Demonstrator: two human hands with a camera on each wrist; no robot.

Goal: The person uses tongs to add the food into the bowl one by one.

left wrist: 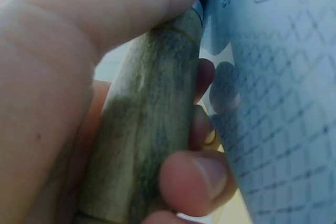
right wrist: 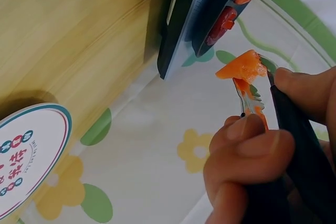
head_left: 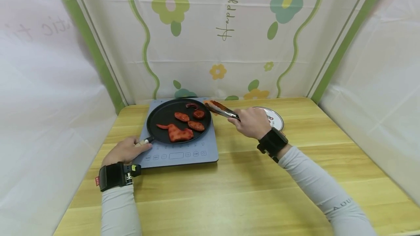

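A round black frying pan sits on the grey-blue induction cooktop. My left hand grips the pan's wooden handle, fingers wrapped round it. In my right hand are metal tongs with dark grips. Their tips pinch an orange wedge-shaped piece of food at the pan's right rim, raised above the table in the right wrist view. Inside the pan lie two oval reddish pieces, a round one, a dark curled one and a larger flat red piece.
A white plate with a printed rim lies right of the cooktop, partly behind my right hand. The wooden table extends toward me. Flower-patterned cloth hangs behind, with white cloth walls on both sides.
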